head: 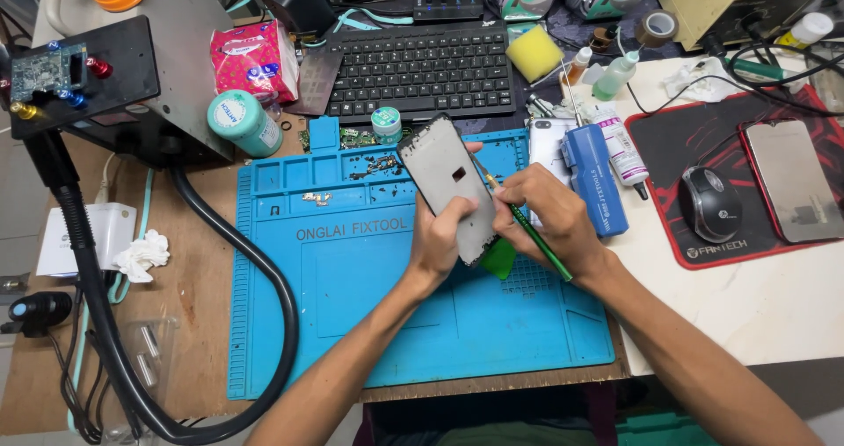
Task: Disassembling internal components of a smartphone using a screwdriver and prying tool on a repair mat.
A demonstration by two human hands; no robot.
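Overhead, two hands work above one blue repair mat (352, 314): the left hand (442, 235) grips one phone frame (447, 182), tilted, while the right hand (545, 210) pinches one green tool (538, 239) touching it.

Left hand (437, 235) tilts a phone frame (448, 186) above the blue mat (352, 314); right hand (545, 213) works a green-handled tool (527, 230) against its edge
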